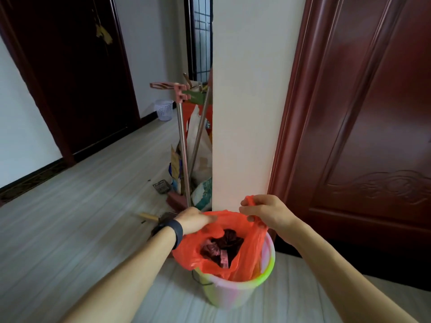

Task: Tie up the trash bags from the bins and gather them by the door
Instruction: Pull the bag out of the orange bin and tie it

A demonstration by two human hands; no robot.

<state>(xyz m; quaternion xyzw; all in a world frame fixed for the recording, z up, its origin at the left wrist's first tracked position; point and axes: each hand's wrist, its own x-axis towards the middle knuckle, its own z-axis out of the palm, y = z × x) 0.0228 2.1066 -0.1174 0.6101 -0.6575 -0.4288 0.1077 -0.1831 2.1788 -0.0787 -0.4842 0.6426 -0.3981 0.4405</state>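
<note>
On the far left a dark door (77,73) is standing in a white wall. Right of it, far back, a small white basket (164,110) is sitting on the floor (70,217). Nearer, two metal poles (183,145) are leaning by the wall corner, with bags and other bits piled round their feet. A tool (149,216) with a wood handle is lying on the floor just left of the left wrist.

The left hand (196,221) is wearing a black band (173,231) on its wrist. Its fingers are curling over the left edge of the bag (224,252) and gripping it.

The bag is red and thin. It is sitting in the bin (235,290), with its top pulled up above the rim and its mouth open. Dark stuff is lying inside it. The bin is pale with pink and green on it, and it is standing on the floor, near us, close to the foot of the white wall (247,101).

The right hand (263,212) is pinching the right top part of the bag with curled fingers and holding it up higher than the left side.

On the far right a big red door (373,113) is standing shut, just beside the bin.
</note>
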